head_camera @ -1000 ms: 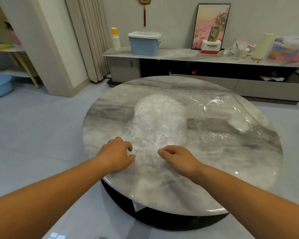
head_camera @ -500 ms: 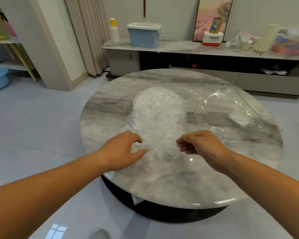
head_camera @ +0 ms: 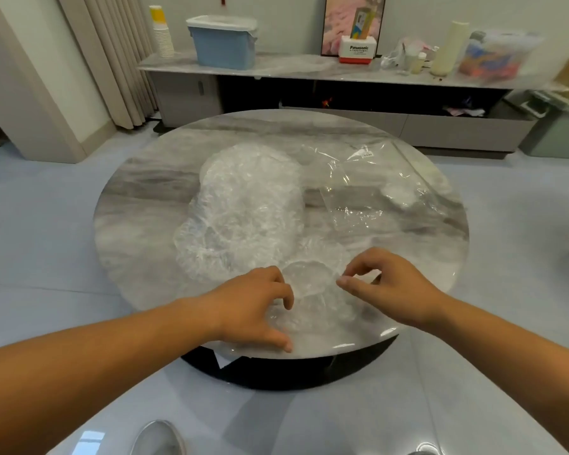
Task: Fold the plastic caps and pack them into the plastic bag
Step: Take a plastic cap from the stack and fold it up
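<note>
Plastic caps (head_camera: 243,205), clear and crinkled, are heaped at the middle of a round marble table (head_camera: 138,205) in the head view. A single cap (head_camera: 306,287) is seen spread just beside the near side of the heap, close to the table's near edge, between the two hands. The left hand (head_camera: 253,310) is laid on this cap's left rim, with the fingers curled down onto the film and the thumb stretched out towards the table edge. The right hand (head_camera: 391,287) is held at the cap's right rim, where the thumb and forefinger are brought together in a pinch on the thin film. A plastic bag (head_camera: 352,208) is laid flat to the right of the heap, and a small white bundle (head_camera: 398,193) is seen through it. Behind the table a low sideboard (head_camera: 296,68) is set against the wall, on which a blue storage box (head_camera: 222,41), a stack of paper cups (head_camera: 163,37) and a Panasonic carton (head_camera: 357,50) are placed.
</note>
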### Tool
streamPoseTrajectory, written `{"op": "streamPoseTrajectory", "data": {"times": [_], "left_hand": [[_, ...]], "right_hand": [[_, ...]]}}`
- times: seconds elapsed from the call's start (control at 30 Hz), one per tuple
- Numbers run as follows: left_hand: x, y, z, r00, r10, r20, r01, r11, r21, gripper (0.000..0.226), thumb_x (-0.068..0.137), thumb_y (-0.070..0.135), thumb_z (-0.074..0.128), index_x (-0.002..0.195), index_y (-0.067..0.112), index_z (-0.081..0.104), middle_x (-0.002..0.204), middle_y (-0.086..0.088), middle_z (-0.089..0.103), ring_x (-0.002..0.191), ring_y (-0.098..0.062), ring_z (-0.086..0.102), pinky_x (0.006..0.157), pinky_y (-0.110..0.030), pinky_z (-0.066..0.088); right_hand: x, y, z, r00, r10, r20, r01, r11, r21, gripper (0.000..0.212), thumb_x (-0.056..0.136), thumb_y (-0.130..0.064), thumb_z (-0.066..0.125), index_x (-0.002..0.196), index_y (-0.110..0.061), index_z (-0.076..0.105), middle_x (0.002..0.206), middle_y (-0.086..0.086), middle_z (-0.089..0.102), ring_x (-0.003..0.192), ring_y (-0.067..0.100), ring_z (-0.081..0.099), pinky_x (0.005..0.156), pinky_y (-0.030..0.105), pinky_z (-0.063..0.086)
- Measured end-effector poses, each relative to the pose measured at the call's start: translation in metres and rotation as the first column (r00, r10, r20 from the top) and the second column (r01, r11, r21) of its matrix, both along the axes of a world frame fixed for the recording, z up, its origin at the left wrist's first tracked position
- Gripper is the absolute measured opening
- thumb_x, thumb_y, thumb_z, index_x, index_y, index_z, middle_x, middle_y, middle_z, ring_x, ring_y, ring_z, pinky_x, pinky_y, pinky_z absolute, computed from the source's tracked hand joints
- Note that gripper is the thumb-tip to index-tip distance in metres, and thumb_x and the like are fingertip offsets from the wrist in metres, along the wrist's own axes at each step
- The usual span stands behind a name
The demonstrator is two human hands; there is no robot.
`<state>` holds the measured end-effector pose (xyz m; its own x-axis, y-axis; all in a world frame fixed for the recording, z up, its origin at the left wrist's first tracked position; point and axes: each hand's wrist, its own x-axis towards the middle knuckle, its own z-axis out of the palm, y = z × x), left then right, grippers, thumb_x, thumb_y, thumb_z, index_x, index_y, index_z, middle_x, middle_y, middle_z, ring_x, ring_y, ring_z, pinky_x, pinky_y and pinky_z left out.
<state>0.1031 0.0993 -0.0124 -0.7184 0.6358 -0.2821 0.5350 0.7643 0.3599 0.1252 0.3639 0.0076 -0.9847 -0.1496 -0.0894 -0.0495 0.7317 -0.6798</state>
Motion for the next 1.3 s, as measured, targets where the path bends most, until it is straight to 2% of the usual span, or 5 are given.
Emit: {"op": "streamPoseTrajectory", "data": {"times": [0.33, 0.5, 0.67, 0.9, 1.3], "left_hand": [[-0.007, 0.001, -0.008, 0.993, 0.111, 0.035, -0.116, 0.968, 0.223, 0.01, 0.085, 0.048, 0.075, 0.089, 0.039, 0.072, 0.106, 0.019, 0.06, 0.104, 0.0, 0.054, 0.097, -0.027, 0.046], [-0.011, -0.005, -0.003, 0.979, 0.168, 0.112, -0.195, 0.931, 0.309, 0.01, 0.092, 0.043, 0.069, 0.086, 0.037, 0.075, 0.097, 0.019, 0.067, 0.095, 0.004, 0.06, 0.079, -0.013, 0.044], [-0.014, -0.011, -0.002, 0.931, 0.23, 0.283, -0.306, 0.914, 0.267, 0.019, 0.099, 0.042, 0.059, 0.091, 0.033, 0.074, 0.088, 0.004, 0.075, 0.087, -0.024, 0.07, 0.082, -0.042, 0.058], [-0.023, -0.004, -0.004, 0.888, 0.35, 0.299, -0.429, 0.864, 0.264, 0.027, 0.097, 0.046, 0.06, 0.087, 0.022, 0.07, 0.079, 0.001, 0.074, 0.07, -0.007, 0.069, 0.074, -0.026, 0.055], [-0.034, 0.003, -0.018, 0.9, 0.434, -0.025, -0.415, 0.875, 0.25, 0.027, 0.083, 0.054, 0.074, 0.088, 0.03, 0.062, 0.085, 0.013, 0.062, 0.077, -0.003, 0.06, 0.071, -0.022, 0.05]], "right_hand": [[0.007, -0.017, -0.03, 0.938, 0.346, 0.002, -0.343, 0.928, 0.142, 0.039, 0.069, -0.06, 0.083, 0.098, -0.036, 0.073, 0.12, -0.021, 0.06, 0.117, -0.003, 0.046, 0.1, 0.017, 0.039], [0.004, -0.013, -0.032, 0.945, 0.327, -0.034, -0.319, 0.937, 0.141, 0.023, 0.079, -0.05, 0.08, 0.095, -0.033, 0.073, 0.109, -0.02, 0.065, 0.109, -0.001, 0.052, 0.096, 0.02, 0.043], [0.0, -0.011, -0.024, 0.969, 0.236, 0.078, -0.235, 0.972, -0.031, 0.01, 0.094, -0.029, 0.069, 0.086, -0.026, 0.074, 0.085, -0.012, 0.072, 0.08, -0.001, 0.064, 0.074, 0.013, 0.048], [-0.016, -0.022, -0.029, 0.989, 0.11, 0.095, -0.105, 0.993, -0.055, 0.014, 0.096, -0.027, 0.066, 0.084, -0.024, 0.074, 0.078, -0.009, 0.074, 0.071, 0.002, 0.065, 0.071, 0.021, 0.053], [-0.035, -0.03, -0.037, 0.991, 0.125, 0.04, -0.131, 0.957, 0.259, 0.008, 0.092, -0.036, 0.068, 0.093, -0.028, 0.07, 0.076, -0.015, 0.061, 0.071, 0.003, 0.057, 0.066, 0.022, 0.045]]}}
